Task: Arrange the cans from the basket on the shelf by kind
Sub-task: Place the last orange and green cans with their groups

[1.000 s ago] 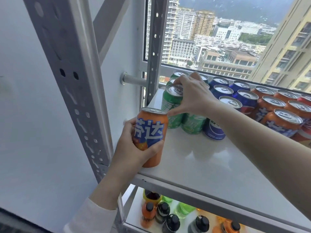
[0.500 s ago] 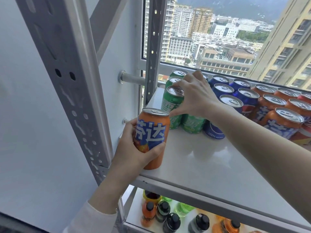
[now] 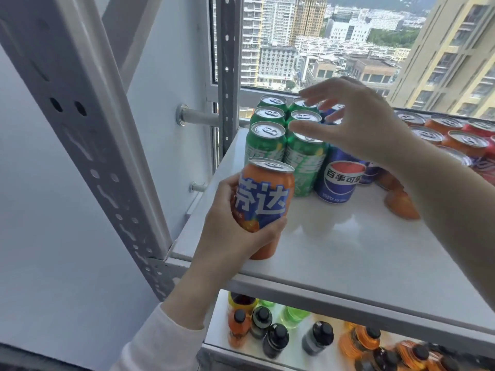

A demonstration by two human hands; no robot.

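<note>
My left hand [image 3: 230,231] grips an orange can with blue-and-white lettering [image 3: 263,199], upright at the front left corner of the white shelf [image 3: 348,258]. Behind it stand several green cans [image 3: 265,145] in two rows. A blue can [image 3: 338,180] stands to their right. My right hand [image 3: 353,124] hovers above the green and blue cans, fingers spread and holding nothing. Further right are orange cans [image 3: 464,143] and red cans [image 3: 484,167], partly hidden by my right arm. The basket is out of view.
A grey perforated upright [image 3: 88,145] rises at the left front corner, another upright [image 3: 226,76] at the back. A window [image 3: 334,36] lies behind the shelf. The lower shelf [image 3: 297,344] carries several bottles with black caps.
My right hand has let go of the front green can and lifted off with fingers spread. The orange can in my left hand has stayed near the shelf's front left corner.
</note>
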